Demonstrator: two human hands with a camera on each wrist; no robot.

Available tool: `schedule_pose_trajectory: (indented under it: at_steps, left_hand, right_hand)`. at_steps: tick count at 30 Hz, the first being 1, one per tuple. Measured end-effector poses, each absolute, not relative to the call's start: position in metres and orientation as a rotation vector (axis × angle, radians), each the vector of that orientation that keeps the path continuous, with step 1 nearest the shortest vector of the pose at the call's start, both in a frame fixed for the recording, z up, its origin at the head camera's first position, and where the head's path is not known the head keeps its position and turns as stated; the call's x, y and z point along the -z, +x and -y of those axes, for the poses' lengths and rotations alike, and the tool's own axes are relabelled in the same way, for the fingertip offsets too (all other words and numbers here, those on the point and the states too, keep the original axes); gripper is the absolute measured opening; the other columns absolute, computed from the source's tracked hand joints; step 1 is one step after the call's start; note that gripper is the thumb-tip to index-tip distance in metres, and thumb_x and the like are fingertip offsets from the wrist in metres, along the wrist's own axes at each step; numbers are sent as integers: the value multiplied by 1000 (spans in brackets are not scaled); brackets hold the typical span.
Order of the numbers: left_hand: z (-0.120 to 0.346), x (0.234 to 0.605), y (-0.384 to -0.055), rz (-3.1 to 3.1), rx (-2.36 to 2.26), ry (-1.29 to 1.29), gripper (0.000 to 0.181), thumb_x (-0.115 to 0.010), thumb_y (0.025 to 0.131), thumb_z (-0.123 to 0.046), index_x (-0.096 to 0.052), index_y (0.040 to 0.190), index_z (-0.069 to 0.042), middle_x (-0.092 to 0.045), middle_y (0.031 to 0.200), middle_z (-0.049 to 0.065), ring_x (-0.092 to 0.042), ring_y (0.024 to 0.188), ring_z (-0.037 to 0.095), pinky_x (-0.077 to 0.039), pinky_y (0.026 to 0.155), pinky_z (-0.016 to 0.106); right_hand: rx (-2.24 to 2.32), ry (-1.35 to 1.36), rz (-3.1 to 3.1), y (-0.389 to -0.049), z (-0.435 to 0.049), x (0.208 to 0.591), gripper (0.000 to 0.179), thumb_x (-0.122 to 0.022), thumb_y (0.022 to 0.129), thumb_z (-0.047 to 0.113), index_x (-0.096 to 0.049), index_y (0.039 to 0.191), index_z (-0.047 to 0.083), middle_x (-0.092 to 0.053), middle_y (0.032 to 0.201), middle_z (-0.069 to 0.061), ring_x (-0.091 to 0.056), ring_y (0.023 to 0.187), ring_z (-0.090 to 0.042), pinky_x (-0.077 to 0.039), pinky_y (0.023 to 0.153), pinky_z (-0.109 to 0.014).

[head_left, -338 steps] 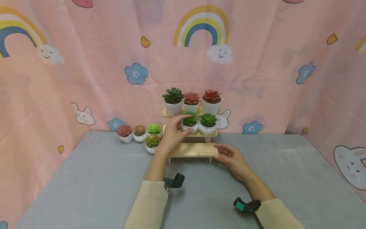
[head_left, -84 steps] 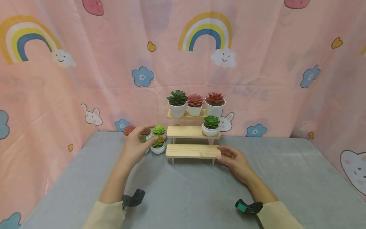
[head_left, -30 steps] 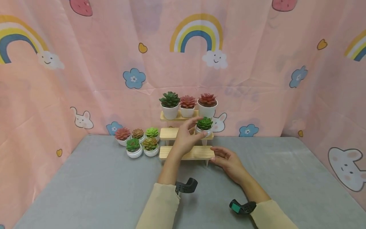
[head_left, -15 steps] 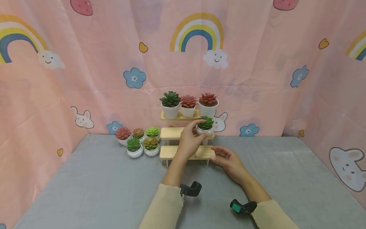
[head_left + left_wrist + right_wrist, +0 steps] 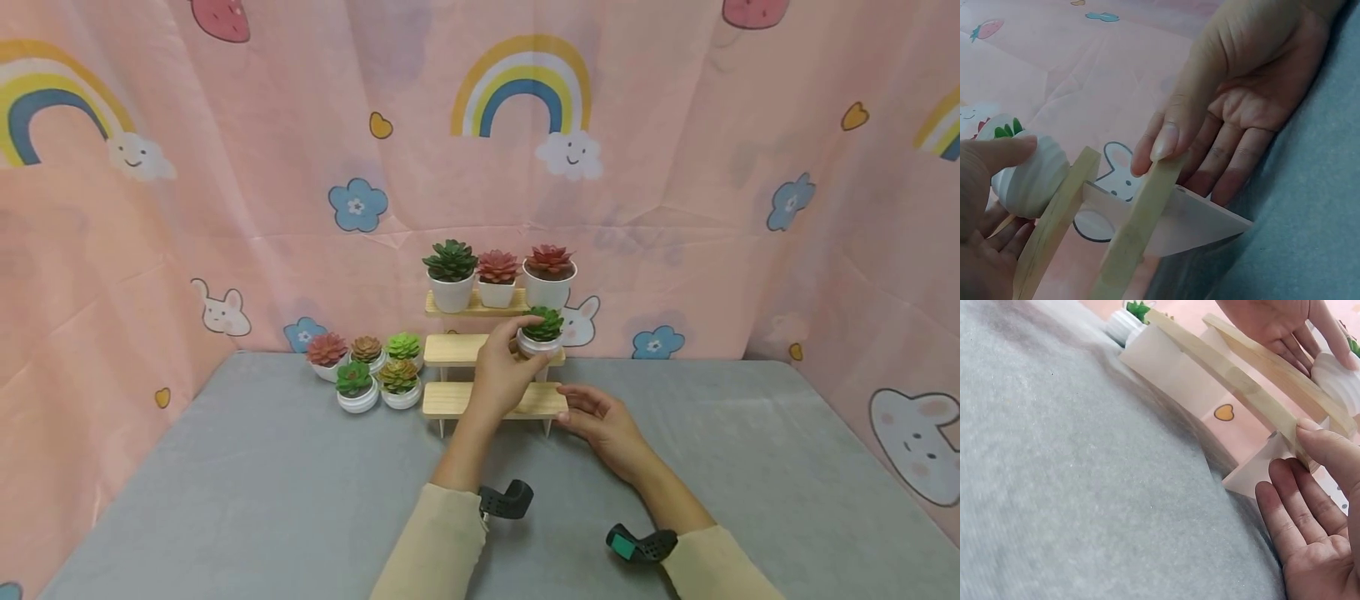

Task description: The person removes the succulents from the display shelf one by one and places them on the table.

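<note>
My left hand (image 5: 504,367) holds a green succulent (image 5: 543,325) in a round white ribbed pot (image 5: 1034,178) at the right end of the wooden stand's middle shelf (image 5: 452,350). The thumb lies on the pot's near side. Whether its base touches the shelf I cannot tell. My right hand (image 5: 603,429) grips the right end of the bottom shelf (image 5: 480,400), thumb on the board's edge and fingers by the white support (image 5: 1260,469). The top shelf (image 5: 480,307) bears a dark green succulent (image 5: 451,271), a small pink one (image 5: 497,275) and a larger red one (image 5: 550,271).
Left of the stand, several potted succulents cluster on the grey table (image 5: 247,483): a pink one (image 5: 327,354), a brown one (image 5: 367,352), a bright green one (image 5: 404,348), a green one (image 5: 356,385) and a yellowish one (image 5: 401,383). A pink patterned cloth (image 5: 262,167) hangs behind.
One green succulent has gone from the middle shelf to the table cluster. My left hand has come back to the other green succulent there. My right hand has stayed at the bottom shelf.
</note>
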State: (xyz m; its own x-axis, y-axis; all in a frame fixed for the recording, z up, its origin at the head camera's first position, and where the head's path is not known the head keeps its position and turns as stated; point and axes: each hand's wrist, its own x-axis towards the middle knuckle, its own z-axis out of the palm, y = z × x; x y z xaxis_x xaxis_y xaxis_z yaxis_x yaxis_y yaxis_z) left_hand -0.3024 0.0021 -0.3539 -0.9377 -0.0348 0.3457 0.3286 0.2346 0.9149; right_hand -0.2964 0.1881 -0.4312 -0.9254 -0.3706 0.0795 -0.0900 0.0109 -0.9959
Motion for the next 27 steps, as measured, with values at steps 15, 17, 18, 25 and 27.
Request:
schedule_pose_trajectory:
  at_steps: [15,17,18,25,27]
  left_hand:
    - [-5,355,-300,2208,1693,-273,43,-77,81,-12,-62,118,-27,-59,124,-2,-60,109,16,-55,83,30]
    - [-4,355,-300,2210,1684,-276,42,-76,81,-12,-62,118,-27,-59,123,-2,-60,109,15,-55,83,30]
    - [-4,355,-300,2211,1682,-278,42,-76,81,-12,-62,118,-27,-59,123,-2,-60,109,15,-55,84,30]
    - [-4,356,-302,2217,1662,-278,42,-77,81,-14,-62,118,-27,-59,123,-3,-60,108,15,-55,85,30]
    - [-4,357,-302,2213,1658,-280,43,-77,80,-14,-62,118,-26,-59,123,-3,-60,109,15,-55,86,30]
  right_hand:
    - [2012,-476,-2092,-297,-190,432,53,-69,87,13,-47,133,-2,-59,122,-4,-62,106,-8,-55,87,-24]
    - [2009,-482,-2093,-297,-190,432,53,-69,88,13,-46,134,-2,-59,124,-6,-62,107,-8,-55,87,-24]
    - [2007,-483,-2096,-297,-190,432,53,-68,88,13,-46,134,-2,-58,124,-7,-62,107,-7,-55,87,-24]
    - [1996,-500,-2112,-297,-190,432,54,-68,88,12,-46,134,-3,-57,126,-9,-62,107,-7,-55,87,-24]
    - [1996,-505,-2109,-297,-190,432,54,-68,88,13,-46,134,-3,-57,126,-8,-62,108,-7,-55,87,-24]
